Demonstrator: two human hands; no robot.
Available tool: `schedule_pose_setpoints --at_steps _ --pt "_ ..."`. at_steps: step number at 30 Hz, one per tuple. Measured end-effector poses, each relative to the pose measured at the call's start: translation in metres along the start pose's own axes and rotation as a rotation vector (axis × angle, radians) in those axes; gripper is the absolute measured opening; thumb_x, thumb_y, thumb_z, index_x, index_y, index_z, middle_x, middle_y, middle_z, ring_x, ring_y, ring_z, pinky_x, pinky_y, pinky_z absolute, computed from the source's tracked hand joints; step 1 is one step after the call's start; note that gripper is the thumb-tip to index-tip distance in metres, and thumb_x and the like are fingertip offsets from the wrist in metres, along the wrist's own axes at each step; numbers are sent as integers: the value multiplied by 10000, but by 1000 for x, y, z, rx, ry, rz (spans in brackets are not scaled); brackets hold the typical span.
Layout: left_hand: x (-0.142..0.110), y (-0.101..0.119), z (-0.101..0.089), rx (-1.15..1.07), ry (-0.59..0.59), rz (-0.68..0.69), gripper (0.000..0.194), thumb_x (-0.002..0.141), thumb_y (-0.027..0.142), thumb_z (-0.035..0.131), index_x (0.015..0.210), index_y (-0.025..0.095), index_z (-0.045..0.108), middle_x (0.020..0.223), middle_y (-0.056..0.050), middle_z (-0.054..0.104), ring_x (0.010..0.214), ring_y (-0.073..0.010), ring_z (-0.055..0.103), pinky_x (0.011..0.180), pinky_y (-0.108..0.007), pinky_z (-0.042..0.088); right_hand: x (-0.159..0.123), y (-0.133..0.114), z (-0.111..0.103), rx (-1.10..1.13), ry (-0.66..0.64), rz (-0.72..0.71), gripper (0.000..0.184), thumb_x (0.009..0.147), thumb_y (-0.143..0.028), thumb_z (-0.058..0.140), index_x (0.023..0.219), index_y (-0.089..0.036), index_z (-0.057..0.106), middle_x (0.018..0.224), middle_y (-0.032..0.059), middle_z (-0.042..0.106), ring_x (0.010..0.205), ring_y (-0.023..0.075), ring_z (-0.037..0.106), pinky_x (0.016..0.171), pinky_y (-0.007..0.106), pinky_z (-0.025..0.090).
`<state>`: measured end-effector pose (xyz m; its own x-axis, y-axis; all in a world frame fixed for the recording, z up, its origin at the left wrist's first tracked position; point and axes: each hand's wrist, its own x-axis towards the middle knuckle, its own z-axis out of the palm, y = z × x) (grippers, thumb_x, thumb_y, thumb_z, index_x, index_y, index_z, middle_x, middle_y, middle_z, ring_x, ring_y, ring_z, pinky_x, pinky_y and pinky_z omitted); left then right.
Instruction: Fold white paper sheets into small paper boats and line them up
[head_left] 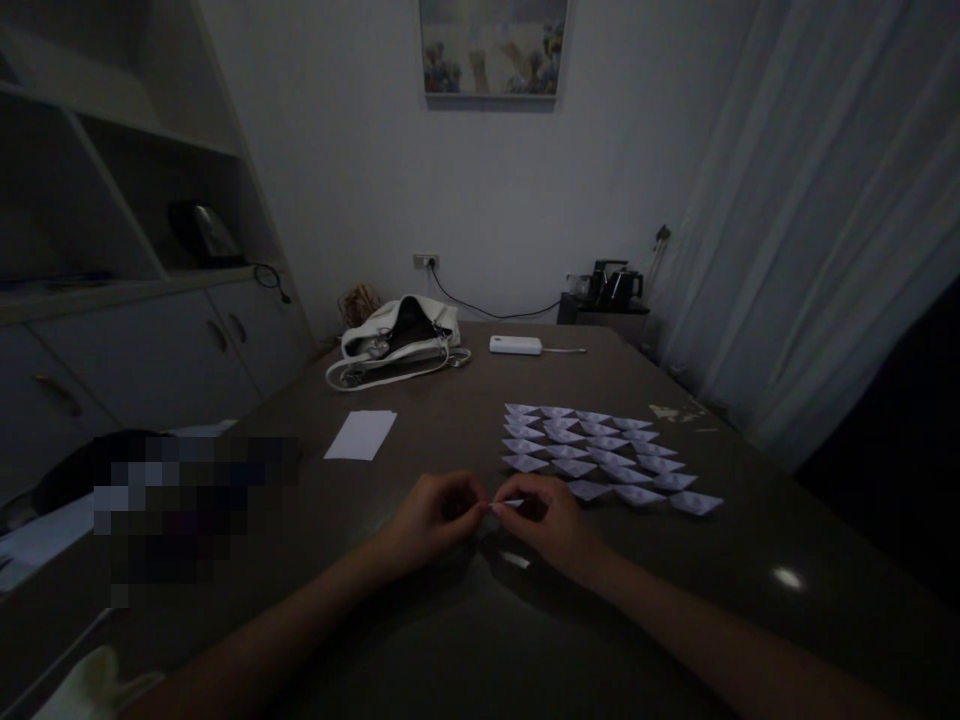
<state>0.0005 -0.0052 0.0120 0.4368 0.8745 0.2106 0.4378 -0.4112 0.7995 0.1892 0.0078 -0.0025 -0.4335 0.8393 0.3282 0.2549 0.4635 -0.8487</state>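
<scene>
Near the middle of the dark table, my left hand and my right hand meet, each with thumb and fingers pinched. Between them they grip a small piece of folded white paper, mostly hidden by my fingers. Just beyond my right hand stand several folded paper boats in rows. A stack of white paper sheets lies farther off, to the left of my left hand.
A white handbag and a white power bank with a short cable sit toward the table's far end. Paper scraps lie near the right edge. A blurred-out patch covers the left side. The table has a glossy top.
</scene>
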Motion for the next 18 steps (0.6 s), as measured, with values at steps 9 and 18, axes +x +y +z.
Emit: schedule_pose_setpoints --at_steps 9,18 --pt "-1 -2 0 -11 19 12 139 832 253 541 787 131 589 660 2 593 605 -119 531 569 -213 412 -1 0 0 -26 -4 -5 103 811 -245 592 780 -161 642 664 2 591 570 112 505 519 217 375" --pt "3 -3 -1 -1 134 24 133 815 239 542 736 136 572 623 18 553 585 -109 508 549 -200 386 -2 3 1 -40 -33 69 203 822 -327 615 731 -146 615 595 -13 532 555 112 484 499 215 351"
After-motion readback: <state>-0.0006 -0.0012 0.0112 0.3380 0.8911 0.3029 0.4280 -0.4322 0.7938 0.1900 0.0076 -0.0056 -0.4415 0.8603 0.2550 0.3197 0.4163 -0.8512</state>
